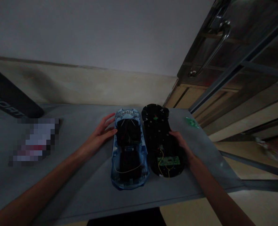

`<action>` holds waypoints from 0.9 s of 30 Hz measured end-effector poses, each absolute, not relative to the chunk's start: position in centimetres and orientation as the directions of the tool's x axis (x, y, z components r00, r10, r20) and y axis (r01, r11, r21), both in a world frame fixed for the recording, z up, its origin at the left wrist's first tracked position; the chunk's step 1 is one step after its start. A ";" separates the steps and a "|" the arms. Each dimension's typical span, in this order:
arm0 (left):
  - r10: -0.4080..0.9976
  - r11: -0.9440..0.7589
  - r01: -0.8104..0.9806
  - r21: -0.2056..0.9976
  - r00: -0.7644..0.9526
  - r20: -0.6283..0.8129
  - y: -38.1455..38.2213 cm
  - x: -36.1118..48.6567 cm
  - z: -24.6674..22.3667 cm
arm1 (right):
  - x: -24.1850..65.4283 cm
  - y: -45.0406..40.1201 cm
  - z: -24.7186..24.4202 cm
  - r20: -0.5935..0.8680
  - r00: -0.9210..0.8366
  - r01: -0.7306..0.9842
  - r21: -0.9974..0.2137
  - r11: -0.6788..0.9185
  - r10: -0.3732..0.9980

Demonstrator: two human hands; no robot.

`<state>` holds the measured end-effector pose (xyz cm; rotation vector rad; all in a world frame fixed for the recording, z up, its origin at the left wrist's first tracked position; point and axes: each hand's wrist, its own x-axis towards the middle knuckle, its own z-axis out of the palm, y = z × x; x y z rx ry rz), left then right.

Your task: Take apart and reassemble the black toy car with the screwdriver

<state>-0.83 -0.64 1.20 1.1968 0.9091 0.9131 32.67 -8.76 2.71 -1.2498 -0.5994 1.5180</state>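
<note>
Left hand (103,128), spread, is touching left edge of blue shell (129,150); right hand (181,142), grip unclear, right edge of chassis (156,135).

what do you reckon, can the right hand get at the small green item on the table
Probably yes: the right hand is at the edge of the black base, and nothing visible blocks the way from it to the small green item on the grey table.

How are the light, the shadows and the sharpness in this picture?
In the head view: dim light, swallowing detail in the black car base; soft shadow beside the left arm; glints on the metal handle; blurred clutter at right; coarse pixels at left.
</note>
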 end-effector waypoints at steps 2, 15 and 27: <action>0.928 0.136 -0.089 0.987 0.361 -0.095 -0.6 -0.8 1.3 | 32.6 -8.7 2.8 -0.389 0.101 -0.386 -0.864 -0.324 0.916; 0.931 0.156 -0.115 0.981 0.350 -0.106 -0.9 -0.7 1.5 | 32.6 -8.9 3.2 -0.439 0.172 -0.369 -0.859 -0.355 0.882; 0.932 0.168 -0.152 0.974 0.347 -0.106 -0.8 -0.8 1.3 | 32.5 -9.2 3.1 -0.441 0.146 -0.380 -0.851 -0.361 0.886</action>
